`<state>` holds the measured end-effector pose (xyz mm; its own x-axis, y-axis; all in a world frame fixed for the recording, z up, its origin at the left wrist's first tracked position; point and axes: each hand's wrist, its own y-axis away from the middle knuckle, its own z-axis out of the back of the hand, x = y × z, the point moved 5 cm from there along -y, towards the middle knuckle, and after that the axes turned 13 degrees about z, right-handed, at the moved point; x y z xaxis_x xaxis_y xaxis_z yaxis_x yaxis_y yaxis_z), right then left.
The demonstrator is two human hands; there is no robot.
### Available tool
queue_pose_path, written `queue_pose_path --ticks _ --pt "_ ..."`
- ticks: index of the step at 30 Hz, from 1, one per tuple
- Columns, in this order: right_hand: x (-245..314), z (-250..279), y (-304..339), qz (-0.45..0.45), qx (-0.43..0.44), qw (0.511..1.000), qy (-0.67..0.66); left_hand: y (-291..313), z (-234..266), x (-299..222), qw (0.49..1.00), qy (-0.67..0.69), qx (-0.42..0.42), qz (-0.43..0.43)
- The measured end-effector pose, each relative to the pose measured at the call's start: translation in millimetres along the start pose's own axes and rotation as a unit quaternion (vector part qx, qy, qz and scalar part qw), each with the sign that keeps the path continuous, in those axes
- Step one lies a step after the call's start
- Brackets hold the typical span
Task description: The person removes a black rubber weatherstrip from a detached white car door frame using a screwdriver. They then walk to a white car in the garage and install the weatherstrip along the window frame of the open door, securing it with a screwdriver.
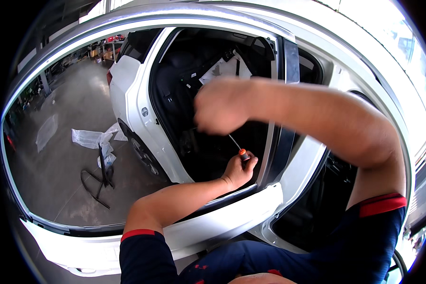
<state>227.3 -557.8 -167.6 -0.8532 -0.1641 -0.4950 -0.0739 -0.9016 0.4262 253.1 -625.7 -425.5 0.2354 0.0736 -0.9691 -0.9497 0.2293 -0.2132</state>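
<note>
My left hand (241, 170) is wrapped round the orange and black handle of a screwdriver (244, 155), whose thin metal shaft points up and to the left. Above it, my right hand (222, 106) is smeared by motion and looks curled into a fist; whatever it may hold is hidden. The shaft's tip ends just below this hand, and I cannot tell whether they touch. Both arms reach through the glassless window frame of a white car door (222, 215). Beyond lies the dark rear door opening of the white car body (139, 90).
White sheets (225, 68) lie inside the dark cabin. A rear wheel (144, 154) shows below the body. On the grey floor at left are crumpled clear plastic (87, 138) and a black rubber strip (99, 184). A dark door pillar (277, 156) stands right of my hands.
</note>
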Motion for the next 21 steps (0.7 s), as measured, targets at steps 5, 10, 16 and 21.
queue_pose_path --ticks 5,10,16,21 --pt "-44.5 -1.2 34.3 -0.026 0.055 0.998 -0.028 8.7 -12.3 -1.9 1.000 0.014 0.022 0.015" --pt "-94.3 -49.4 72.2 -0.084 0.260 0.957 0.096 9.3 -8.2 -21.2 0.998 0.037 0.025 0.033" --pt "-30.5 28.1 80.3 -0.174 -0.061 0.983 0.019 -12.9 21.9 -20.4 1.000 0.005 -0.025 0.002" --pt "-66.8 36.2 201.1 -0.437 -0.421 0.784 -0.127 -44.2 53.5 -89.1 0.995 -0.006 -0.040 -0.089"
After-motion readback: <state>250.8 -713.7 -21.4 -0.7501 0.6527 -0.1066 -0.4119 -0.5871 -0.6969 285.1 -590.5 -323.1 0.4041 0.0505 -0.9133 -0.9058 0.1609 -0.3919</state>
